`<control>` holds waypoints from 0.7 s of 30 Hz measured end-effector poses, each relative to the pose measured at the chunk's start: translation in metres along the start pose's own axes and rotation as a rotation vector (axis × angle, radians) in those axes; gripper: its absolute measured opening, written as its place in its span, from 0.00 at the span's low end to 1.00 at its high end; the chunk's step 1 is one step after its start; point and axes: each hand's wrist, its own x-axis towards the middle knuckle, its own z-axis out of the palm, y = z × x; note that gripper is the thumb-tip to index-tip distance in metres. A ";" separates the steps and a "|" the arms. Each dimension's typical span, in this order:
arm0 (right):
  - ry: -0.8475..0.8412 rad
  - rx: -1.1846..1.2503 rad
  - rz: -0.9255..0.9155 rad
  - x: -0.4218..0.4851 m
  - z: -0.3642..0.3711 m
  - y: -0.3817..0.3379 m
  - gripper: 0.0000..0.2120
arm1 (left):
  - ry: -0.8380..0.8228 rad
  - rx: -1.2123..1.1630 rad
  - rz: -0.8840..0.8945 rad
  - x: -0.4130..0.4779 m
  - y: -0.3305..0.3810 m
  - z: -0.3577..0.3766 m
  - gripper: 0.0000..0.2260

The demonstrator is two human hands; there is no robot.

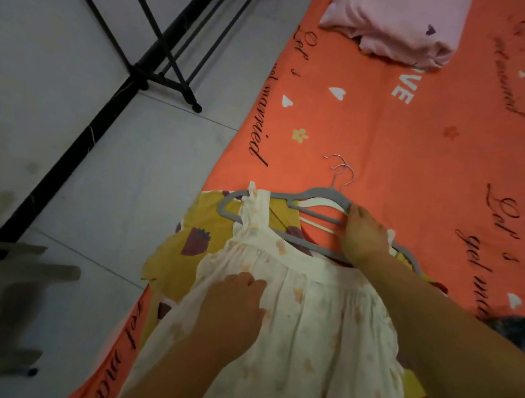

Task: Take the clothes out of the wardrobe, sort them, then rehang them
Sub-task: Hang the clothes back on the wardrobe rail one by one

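Cream dress (308, 312), faint orange print, left hand (237, 303) pinching its fabric, right hand (365, 235) gripping grey hanger (318, 191)

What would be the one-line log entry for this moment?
left grip: on white dress, hold unclear | right grip: holds gray hanger | underneath: yellow garment | surface: orange sheet
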 end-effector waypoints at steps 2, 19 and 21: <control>-0.006 0.012 0.027 0.010 0.010 0.002 0.24 | -0.011 -0.015 0.000 0.001 -0.005 0.009 0.19; 0.748 0.020 -0.534 -0.103 -0.077 -0.040 0.23 | 0.249 -0.075 -0.051 -0.078 -0.023 -0.034 0.25; 0.797 0.019 -0.635 -0.131 -0.096 -0.058 0.19 | 0.429 -0.121 -0.029 -0.098 -0.024 -0.058 0.30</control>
